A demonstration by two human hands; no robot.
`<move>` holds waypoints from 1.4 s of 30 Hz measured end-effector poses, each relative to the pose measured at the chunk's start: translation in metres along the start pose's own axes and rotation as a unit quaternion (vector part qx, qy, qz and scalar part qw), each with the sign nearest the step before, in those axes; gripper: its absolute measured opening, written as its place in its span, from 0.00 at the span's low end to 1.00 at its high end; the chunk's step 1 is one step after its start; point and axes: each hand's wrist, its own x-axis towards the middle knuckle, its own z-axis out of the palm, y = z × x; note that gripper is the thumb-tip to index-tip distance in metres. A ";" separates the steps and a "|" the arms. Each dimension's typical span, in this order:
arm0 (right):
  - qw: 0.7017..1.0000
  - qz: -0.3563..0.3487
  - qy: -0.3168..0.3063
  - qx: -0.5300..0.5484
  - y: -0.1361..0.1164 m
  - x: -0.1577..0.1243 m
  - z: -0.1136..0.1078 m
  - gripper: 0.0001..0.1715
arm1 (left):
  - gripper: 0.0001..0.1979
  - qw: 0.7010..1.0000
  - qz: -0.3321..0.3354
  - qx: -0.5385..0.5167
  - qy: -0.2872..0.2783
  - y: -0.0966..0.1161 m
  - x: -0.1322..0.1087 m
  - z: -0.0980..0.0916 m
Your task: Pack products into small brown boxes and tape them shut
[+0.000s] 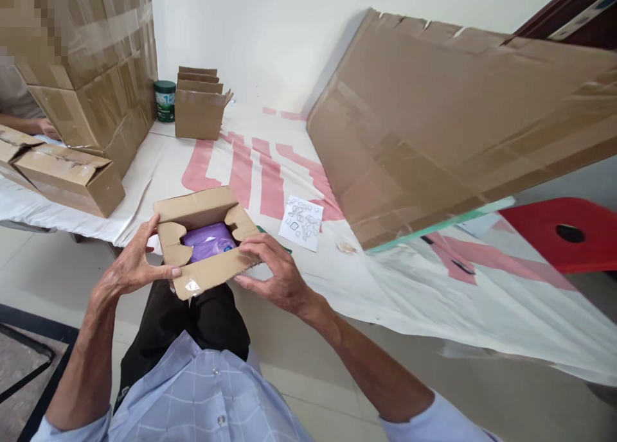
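An open cardboard box (212, 272) is held at the table's front edge, above my lap, its flaps spread. Inside it lies a purple plastic-wrapped package (208, 241). My left hand (137, 262) grips the box's left side, with the thumb on the near flap. At the right near corner, my right hand (277, 272) pinches the near flap between thumb and fingers. A green thing (274, 238) shows partly behind the box, mostly hidden. Just right of it, a white paper with drawn shapes (302, 222) lies on the cloth.
A large cardboard sheet (457, 127) leans at the right, near a red stool (563, 233). Stacked cartons (96, 76), a green can (165, 101) and an upright cardboard piece (198, 111) stand at the back left. Another person's hand (45, 128) is beside smaller boxes (72, 175).
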 end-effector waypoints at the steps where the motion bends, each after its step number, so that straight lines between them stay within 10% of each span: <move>1: 1.000 0.008 -0.023 0.018 0.001 0.004 -0.004 0.19 | 0.65 1.000 0.002 0.005 -0.002 0.003 0.000 -0.001; 10: 0.969 0.063 -0.237 -0.005 0.003 0.057 -0.008 0.13 | 0.37 0.985 0.070 0.137 0.081 0.025 -0.003 0.008; 20: 0.871 -0.018 -0.451 -0.194 0.027 0.102 0.025 0.15 | 0.34 0.983 -0.045 0.177 0.018 0.051 0.024 0.023; 24: 0.847 -0.007 -0.473 -0.245 0.030 0.106 0.032 0.10 | 0.31 0.992 -0.017 0.127 0.021 0.047 0.026 0.022; 32: 0.849 0.025 -0.474 -0.231 0.016 0.105 0.029 0.33 | 0.31 0.996 0.032 0.077 0.024 0.039 0.029 0.020; 42: 0.861 -0.047 -0.451 -0.230 0.028 0.094 0.037 0.09 | 0.36 0.999 0.038 -0.001 0.028 0.032 0.016 0.016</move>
